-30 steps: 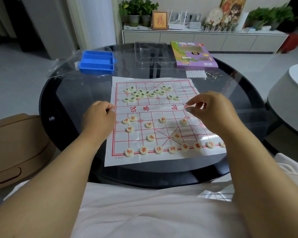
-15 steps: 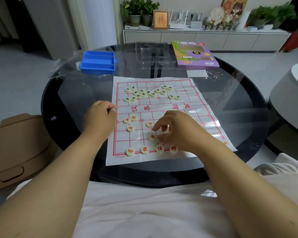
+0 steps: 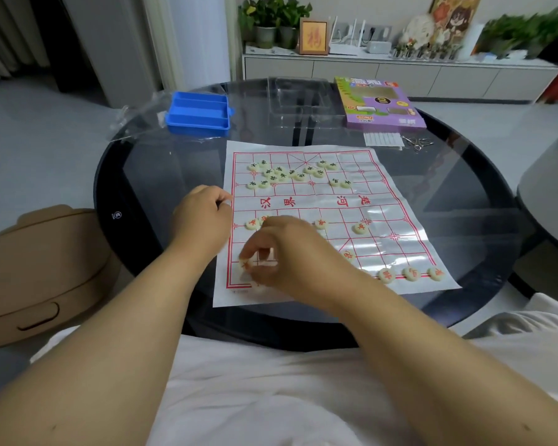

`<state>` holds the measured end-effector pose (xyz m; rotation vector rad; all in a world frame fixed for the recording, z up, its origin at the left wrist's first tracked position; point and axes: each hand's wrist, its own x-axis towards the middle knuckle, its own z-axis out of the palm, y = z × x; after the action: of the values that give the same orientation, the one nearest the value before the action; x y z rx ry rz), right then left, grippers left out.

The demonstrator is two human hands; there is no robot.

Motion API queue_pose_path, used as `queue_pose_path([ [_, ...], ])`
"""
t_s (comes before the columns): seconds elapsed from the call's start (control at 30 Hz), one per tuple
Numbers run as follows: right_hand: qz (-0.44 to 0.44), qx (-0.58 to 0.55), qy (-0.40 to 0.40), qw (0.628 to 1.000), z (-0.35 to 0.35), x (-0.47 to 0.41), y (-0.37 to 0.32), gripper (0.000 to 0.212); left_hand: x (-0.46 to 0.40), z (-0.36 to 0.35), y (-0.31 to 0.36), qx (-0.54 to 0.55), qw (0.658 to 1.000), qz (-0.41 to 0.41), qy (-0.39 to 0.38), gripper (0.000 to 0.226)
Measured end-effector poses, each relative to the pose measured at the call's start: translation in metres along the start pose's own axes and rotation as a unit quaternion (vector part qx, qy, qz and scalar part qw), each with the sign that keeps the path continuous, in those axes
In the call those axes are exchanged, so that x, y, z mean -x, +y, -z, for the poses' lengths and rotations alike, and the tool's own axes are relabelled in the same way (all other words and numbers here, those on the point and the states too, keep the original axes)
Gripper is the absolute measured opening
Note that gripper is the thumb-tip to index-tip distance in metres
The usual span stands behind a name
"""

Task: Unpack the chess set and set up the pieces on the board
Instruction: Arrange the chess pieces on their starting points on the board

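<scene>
Glass table [image 3: 161, 175] bears board [image 3: 400, 246], long axis pointing away.

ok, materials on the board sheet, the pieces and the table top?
Board sheet: looks like thin glossy plastic film or coated paper; fold creases and glare show. Pieces: cream discs with a smooth, slightly shiny look, probably plastic or resin, red or dark printed characters. Table top: dark tinted glass, judging by the reflections and the base seen through it.
</scene>
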<state>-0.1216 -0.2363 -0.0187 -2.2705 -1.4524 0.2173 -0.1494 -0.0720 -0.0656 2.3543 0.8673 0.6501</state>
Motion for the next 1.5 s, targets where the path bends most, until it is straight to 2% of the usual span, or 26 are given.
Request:
queue_pose_path([
  [0.1,0.030,0.023,-0.005,0.999,-0.016,-0.005,-0.010,0.022,0.000,0.000,0.000,-0.001,1.000,0.002,0.003,0.021],
  [0.47,0.028,0.035,-0.020,0.999,-0.016,-0.003,-0.008,0.028,-0.001,0.001,-0.001,0.006,1.000,0.000,-0.005,0.020],
  [0.6,-0.050,0.002,0.018,0.999,0.017,0.005,0.015,0.030,0.000,0.002,-0.001,0.010,1.000,0.000,-0.016,0.018],
  [0.7,-0.123,-0.019,0.081,0.989,0.041,0.015,0.047,0.024,0.000,0.003,-0.001,0.012,1.000,0.003,-0.023,0.020],
  [0.77,-0.167,-0.010,0.094,0.981,0.053,0.023,0.066,0.020,0.000,0.002,-0.001,0.009,1.000,0.004,-0.025,0.020],
  [0.97,-0.228,0.029,-0.022,0.973,0.057,0.037,0.089,0.018,0.000,0.001,0.000,-0.001,1.000,0.006,-0.022,0.020],
  [1.07,-0.236,0.024,-0.035,0.971,0.050,0.037,0.088,0.011,0.000,0.001,0.000,-0.001,1.000,0.004,-0.024,0.020],
  [1.23,-0.234,0.020,-0.032,0.972,0.047,0.033,0.091,0.010,0.000,0.001,-0.001,0.002,1.000,0.005,-0.022,0.019],
  [1.37,-0.230,0.013,0.058,0.971,0.064,0.035,0.103,0.007,0.000,0.001,-0.002,0.003,1.000,-0.001,-0.022,0.018],
  [1.5,-0.284,0.020,0.139,0.949,0.086,0.042,0.123,0.013,0.000,0.000,-0.002,0.009,1.000,0.002,-0.021,0.018],
])
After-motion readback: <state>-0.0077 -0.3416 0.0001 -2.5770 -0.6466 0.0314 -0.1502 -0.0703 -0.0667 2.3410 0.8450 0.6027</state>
